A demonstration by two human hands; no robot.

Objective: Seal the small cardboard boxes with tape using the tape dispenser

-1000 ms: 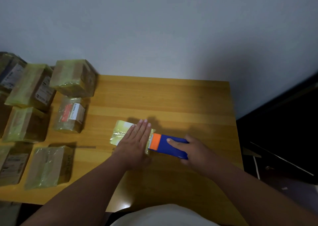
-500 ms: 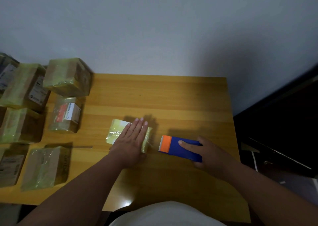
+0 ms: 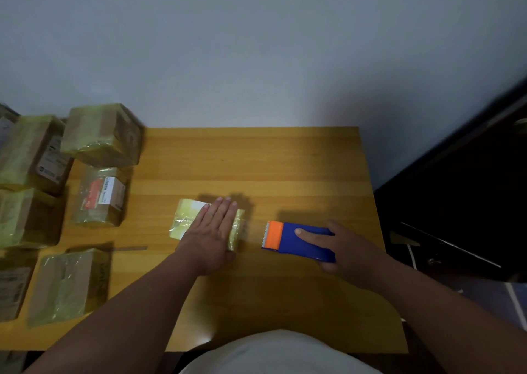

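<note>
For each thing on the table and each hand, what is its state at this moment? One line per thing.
small box: lies flat on the table, covered in yellowish tape, pressed under the left hand.
left hand: flat, fingers straight, resting on the small box.
tape dispenser: gripped by the right hand, apart from the small box, orange toothed end toward it.
right hand: fingers curled round the tape dispenser.
taped boxes: wrapped in tape, grouped at the table's left.
</note>
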